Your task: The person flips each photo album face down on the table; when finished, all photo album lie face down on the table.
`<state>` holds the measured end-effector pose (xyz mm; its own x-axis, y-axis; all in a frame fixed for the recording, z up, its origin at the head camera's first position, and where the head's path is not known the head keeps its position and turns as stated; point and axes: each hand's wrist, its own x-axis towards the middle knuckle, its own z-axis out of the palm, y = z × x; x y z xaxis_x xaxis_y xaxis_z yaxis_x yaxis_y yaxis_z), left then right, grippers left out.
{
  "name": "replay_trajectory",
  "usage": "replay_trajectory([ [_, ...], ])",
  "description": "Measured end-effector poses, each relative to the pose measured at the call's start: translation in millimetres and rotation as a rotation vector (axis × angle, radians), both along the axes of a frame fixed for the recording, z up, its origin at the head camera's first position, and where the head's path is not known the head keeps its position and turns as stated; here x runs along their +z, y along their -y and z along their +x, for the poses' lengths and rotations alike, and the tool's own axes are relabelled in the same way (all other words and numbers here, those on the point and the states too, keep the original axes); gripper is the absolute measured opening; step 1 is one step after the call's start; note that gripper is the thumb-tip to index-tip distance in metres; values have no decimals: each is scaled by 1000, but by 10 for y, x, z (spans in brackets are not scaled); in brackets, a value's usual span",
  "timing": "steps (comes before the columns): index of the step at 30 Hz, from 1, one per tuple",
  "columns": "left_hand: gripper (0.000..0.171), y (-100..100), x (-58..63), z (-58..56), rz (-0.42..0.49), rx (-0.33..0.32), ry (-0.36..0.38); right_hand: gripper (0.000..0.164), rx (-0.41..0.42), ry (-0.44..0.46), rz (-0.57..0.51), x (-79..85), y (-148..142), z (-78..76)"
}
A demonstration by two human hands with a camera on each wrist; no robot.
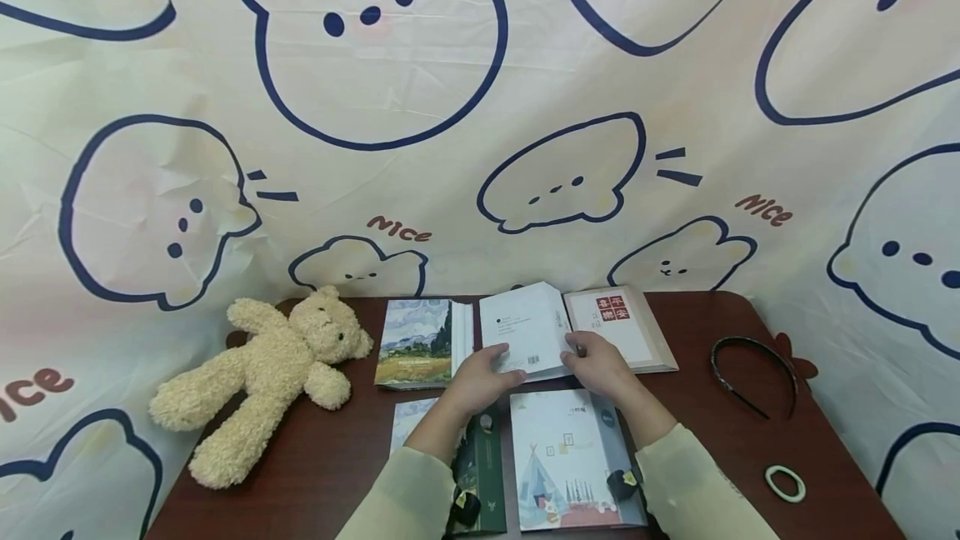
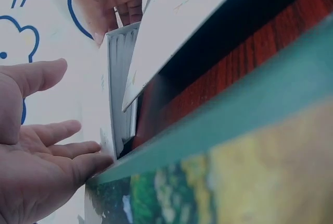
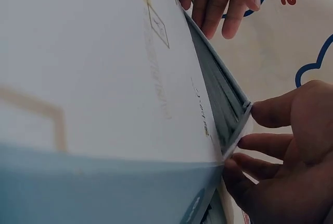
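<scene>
A white book (image 1: 521, 332) with a small barcode lies at the back middle, between two other books. My left hand (image 1: 482, 377) touches its left near edge with fingers extended; in the left wrist view the thumb of that hand (image 2: 39, 166) stands apart from the cover. At the near right corner, my right hand (image 1: 600, 365) holds the book by its edge. The right wrist view shows the thumb and fingertips of this hand (image 3: 291, 151) bent against that corner. Left of the white book is a landscape-painting book (image 1: 412, 340); right of it, a cream book with a red square (image 1: 645, 332).
Nearer me lie a white book with a tent picture (image 1: 551, 473) and a dark green book (image 1: 491, 473), partly under my forearms. A teddy bear (image 1: 277, 373) lies at the left. A black headband (image 1: 750, 348) and a pale green ring (image 1: 785, 483) are at the right.
</scene>
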<state>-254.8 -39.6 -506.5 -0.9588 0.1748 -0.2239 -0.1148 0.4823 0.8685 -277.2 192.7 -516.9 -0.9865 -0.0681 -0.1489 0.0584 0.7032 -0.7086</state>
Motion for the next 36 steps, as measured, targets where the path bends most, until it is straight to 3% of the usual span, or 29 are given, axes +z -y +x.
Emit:
replay_trajectory([
  [6,68,1,22,6,5,-10,-8,58,63,-31,70,-21,42,-3],
  [18,69,25,59,-11,18,-15,-24,58,61,-32,76,52,90,22],
  [24,68,106,70,17,82,-23,-33,64,61,-25,71,47,96,31],
  [30,64,293,80,57,179,-1,-77,66,66,-133,66,59,204,54],
  [36,57,475,70,80,165,75,-131,63,73,-195,37,111,368,79],
])
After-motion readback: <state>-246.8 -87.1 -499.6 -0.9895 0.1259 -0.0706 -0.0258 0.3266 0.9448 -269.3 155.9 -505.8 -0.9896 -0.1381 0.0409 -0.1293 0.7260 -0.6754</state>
